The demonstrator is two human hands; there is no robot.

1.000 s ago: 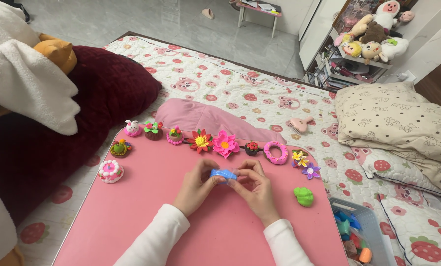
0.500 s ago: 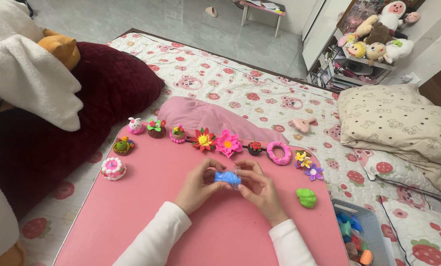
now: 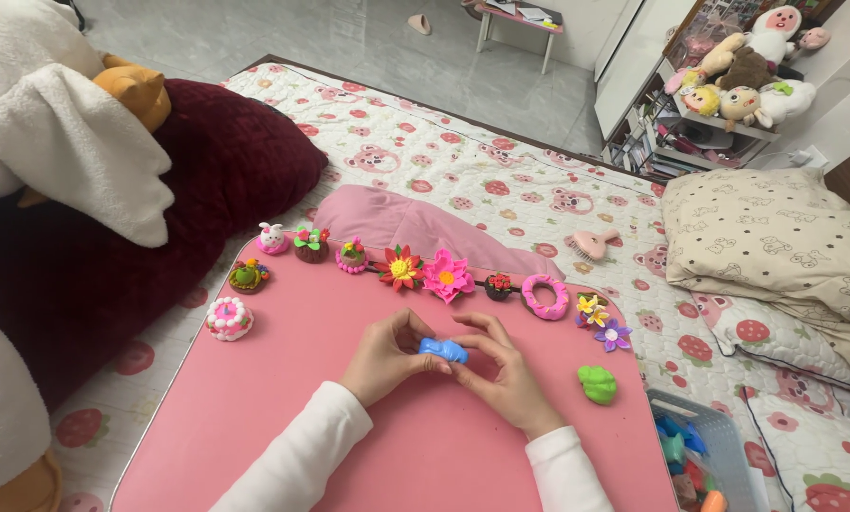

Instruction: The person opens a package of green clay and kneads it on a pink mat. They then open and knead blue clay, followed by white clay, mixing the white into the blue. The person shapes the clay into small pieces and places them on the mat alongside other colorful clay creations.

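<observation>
A small blue lump of clay point(image 3: 443, 350) is pinched between both my hands over the pink table point(image 3: 292, 398). My left hand point(image 3: 385, 356) grips its left end with thumb and fingers. On the other end, my right hand point(image 3: 506, 373) presses with its fingertips. Both white sleeves reach in from the bottom edge. Along the table's far edge stands a row of small clay models: a red flower point(image 3: 400, 267), a pink flower point(image 3: 447, 277) and a pink ring point(image 3: 545, 296). A green clay lump point(image 3: 597, 384) lies to the right of my right hand.
A small clay cake point(image 3: 229, 318) sits at the table's left side. A clear box of coloured clay point(image 3: 698, 455) stands off the right corner. A dark red cushion point(image 3: 188, 180), a plush toy point(image 3: 55, 142) and a beige pillow point(image 3: 776, 228) lie on the strawberry-print mat.
My hands have kept working the blue clay in the same spot, with the fingers shifted a little. The camera view has moved slightly.
</observation>
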